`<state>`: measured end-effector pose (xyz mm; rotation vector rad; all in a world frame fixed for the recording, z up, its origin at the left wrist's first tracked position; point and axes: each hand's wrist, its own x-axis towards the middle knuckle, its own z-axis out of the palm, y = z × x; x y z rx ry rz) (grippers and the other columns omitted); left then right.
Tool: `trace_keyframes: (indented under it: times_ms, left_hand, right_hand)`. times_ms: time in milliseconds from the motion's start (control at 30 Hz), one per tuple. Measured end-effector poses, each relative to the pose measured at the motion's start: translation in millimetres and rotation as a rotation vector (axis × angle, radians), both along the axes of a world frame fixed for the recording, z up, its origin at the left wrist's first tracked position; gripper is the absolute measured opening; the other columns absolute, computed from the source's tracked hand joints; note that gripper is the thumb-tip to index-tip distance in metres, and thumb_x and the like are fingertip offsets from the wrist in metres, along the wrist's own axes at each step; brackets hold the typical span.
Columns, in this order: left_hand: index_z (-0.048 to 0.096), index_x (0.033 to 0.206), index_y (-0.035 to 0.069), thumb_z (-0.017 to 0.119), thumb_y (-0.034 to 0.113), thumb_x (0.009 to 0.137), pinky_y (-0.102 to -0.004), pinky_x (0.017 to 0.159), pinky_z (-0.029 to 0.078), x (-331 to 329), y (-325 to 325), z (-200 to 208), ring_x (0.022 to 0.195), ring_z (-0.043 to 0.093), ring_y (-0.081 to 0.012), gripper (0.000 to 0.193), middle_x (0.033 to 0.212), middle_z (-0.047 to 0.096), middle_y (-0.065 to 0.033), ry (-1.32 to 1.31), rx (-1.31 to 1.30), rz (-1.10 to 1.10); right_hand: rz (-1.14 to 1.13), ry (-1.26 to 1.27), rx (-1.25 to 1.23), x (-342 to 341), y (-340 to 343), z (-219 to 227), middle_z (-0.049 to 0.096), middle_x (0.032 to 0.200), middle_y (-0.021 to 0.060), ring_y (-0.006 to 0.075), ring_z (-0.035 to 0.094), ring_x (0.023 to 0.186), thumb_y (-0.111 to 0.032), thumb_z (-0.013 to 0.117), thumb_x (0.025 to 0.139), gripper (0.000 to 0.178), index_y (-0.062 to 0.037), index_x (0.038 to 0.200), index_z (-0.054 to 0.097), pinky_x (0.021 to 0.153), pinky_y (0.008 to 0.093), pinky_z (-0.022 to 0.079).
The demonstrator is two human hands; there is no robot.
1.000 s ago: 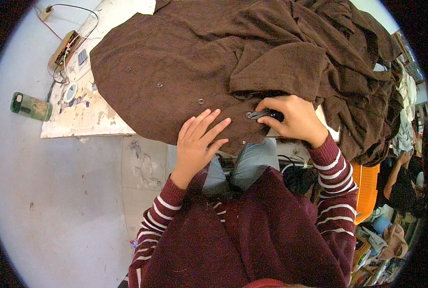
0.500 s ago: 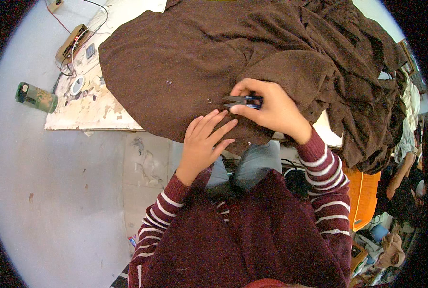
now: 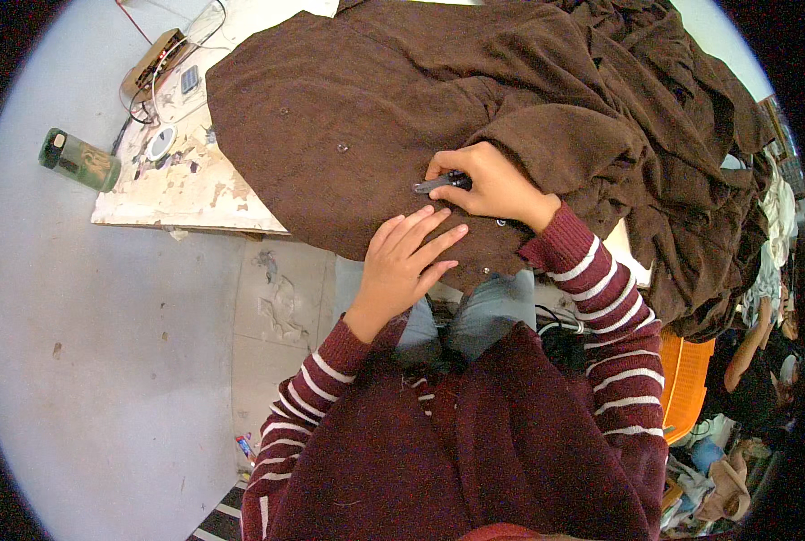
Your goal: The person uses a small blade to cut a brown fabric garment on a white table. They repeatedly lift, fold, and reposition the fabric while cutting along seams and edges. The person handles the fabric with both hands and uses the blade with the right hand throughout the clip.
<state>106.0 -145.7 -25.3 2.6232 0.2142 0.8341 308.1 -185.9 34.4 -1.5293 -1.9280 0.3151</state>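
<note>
A large brown cloth piece [image 3: 330, 81] lies draped over the table, with small round clear buttons along its near part. One button [image 3: 342, 147] sits left of my hands, and another button [image 3: 501, 222] shows just below my right wrist. My right hand [image 3: 497, 187] grips small dark thread snips [image 3: 438, 184], blades pointing left and close together, low against the cloth. Whether a button or thread lies at their tip is too small to tell. My left hand [image 3: 400, 264] rests on the cloth's near edge, fingers stretched out just below the snips.
The worn white table top [image 3: 208, 194] shows at left, with a round white disc [image 3: 161, 142], a small grey device [image 3: 190, 79] and a brown box with wires [image 3: 154, 63]. A green bottle [image 3: 79, 160] stands beyond its edge. An orange basket [image 3: 686, 383] is at right.
The snips' blades have come together from apart. My right hand has moved a little left over the cloth. The whole view has shifted slightly; my left hand stays flat near the snips.
</note>
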Motion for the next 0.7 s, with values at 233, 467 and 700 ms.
trace_keyframes:
  times_ms: [233, 467, 700]
  left_hand:
    - [0.061, 0.123, 0.02, 0.068, 0.022, 0.082, -0.0392, 0.097, 0.042, -25, 17, 0, 0.118, 0.052, -0.0234, 0.041, 0.131, 0.055, -0.0057, -0.167, -0.169, -0.166]
    - [0.061, 0.12, 0.015, 0.071, 0.017, 0.08, -0.0378, 0.089, 0.047, -100, 10, -58, 0.11, 0.055, -0.0253, 0.042, 0.126, 0.054, -0.0094, 0.214, -0.679, -0.158]
    - [0.057, 0.125, 0.015, 0.071, 0.029, 0.078, -0.0454, 0.1, 0.038, -88, -16, -126, 0.12, 0.046, -0.0295, 0.051, 0.131, 0.049, -0.0085, 0.352, -0.204, -0.184]
  right_hand:
    - [-0.154, 0.289, -0.075, 14, -1, 2, 0.063, 0.075, 0.0038, 0.011, 0.056, 0.073, -0.018, 0.072, 0.08, 0.018, -0.0024, 0.087, 0.066, 0.069, 0.0275, 0.046]
    - [-0.199, 0.354, 0.0, 14, 0, -1, 0.063, 0.082, 0.0016, 0.0098, 0.056, 0.075, -0.027, 0.078, 0.075, 0.032, -0.0056, 0.096, 0.066, 0.071, 0.0259, 0.046]
    - [-0.014, 0.424, 0.06, -47, -54, 9, 0.064, 0.087, 0.0046, 0.0147, 0.06, 0.079, -0.023, 0.076, 0.076, 0.029, -0.0061, 0.098, 0.067, 0.072, 0.0297, 0.048]
